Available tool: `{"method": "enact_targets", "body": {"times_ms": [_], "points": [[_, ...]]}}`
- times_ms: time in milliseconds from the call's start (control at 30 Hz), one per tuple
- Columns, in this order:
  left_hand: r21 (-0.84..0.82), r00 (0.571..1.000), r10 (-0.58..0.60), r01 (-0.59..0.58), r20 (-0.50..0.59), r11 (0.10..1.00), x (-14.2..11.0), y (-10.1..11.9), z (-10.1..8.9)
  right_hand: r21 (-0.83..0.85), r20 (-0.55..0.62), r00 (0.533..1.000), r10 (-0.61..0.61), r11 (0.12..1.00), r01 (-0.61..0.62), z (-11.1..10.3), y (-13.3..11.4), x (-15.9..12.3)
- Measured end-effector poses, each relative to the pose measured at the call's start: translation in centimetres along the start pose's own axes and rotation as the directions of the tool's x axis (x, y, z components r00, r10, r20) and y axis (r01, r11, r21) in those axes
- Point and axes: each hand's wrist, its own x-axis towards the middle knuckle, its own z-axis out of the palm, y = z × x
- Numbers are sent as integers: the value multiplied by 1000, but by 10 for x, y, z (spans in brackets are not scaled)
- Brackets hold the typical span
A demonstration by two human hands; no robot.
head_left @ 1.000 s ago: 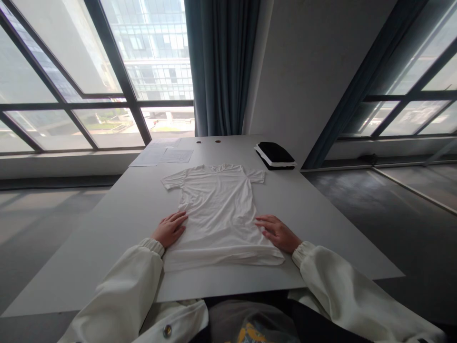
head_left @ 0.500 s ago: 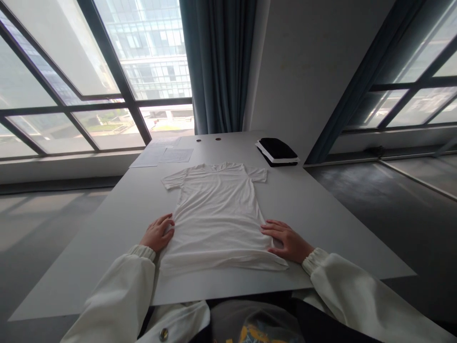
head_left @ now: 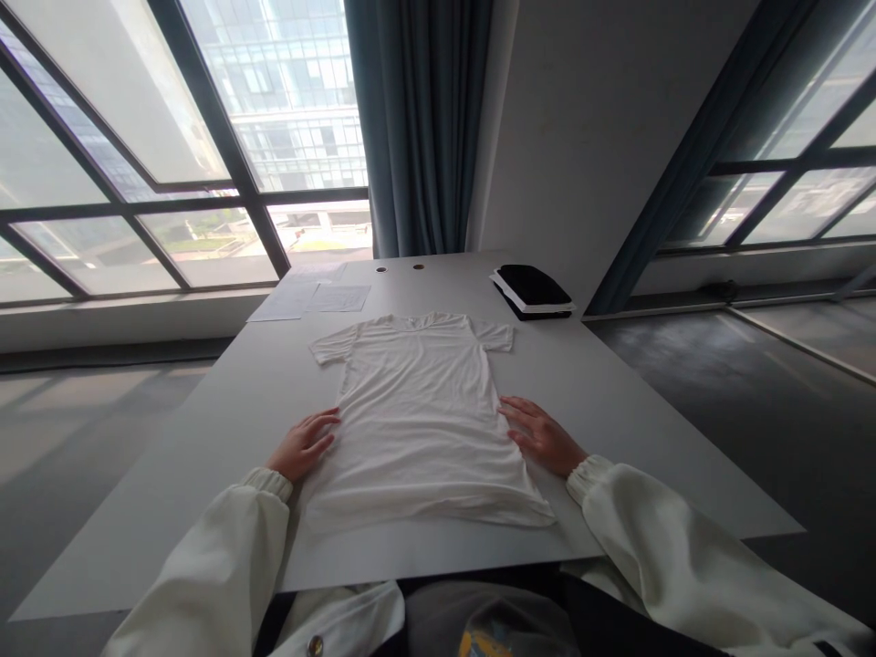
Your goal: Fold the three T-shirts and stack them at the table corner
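A white short-sleeved T-shirt (head_left: pixel 417 420) lies spread out on the white table (head_left: pixel 616 438), its collar away from me and its hem near the front edge. Soft wrinkles run across its body. At its left side edge, my left hand (head_left: pixel 306 443) rests with fingers stretched out and apart, the tips at the fabric. On the opposite side, my right hand (head_left: pixel 542 436) lies with spread fingers, their tips touching the shirt's right edge. Neither hand grips the cloth.
Behind the shirt's right sleeve sits a stack of folded black and white cloth (head_left: pixel 532 290). Several paper sheets (head_left: pixel 307 299) lie at the table's far left. Two round holes pierce the tabletop near its far edge. A blue curtain (head_left: pixel 424 128) and windows stand beyond.
My left hand has moved left from the shirt's side. My right hand went right, then slid a little farther up the side. The lower part of the shirt looks wider and flatter.
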Motion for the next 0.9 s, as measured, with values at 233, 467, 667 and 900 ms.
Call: {"method": "enact_targets", "body": {"times_ms": [233,467,667,900], "points": [[250,999,-33,29,13,968,7,-5,14,-14,78,997,9,1000,-8,6,4,6],[371,998,-61,58,-2,927,31,9,-1,-5,-11,1000,-27,1000,27,-3,0,15],[413,997,41,-66,69,908,114,45,17,-84,79,991,-108,990,115,15,9,100],[368,969,-240,245,-61,897,218,51,66,-307,284,936,209,944,-118,78,25,210]]}}
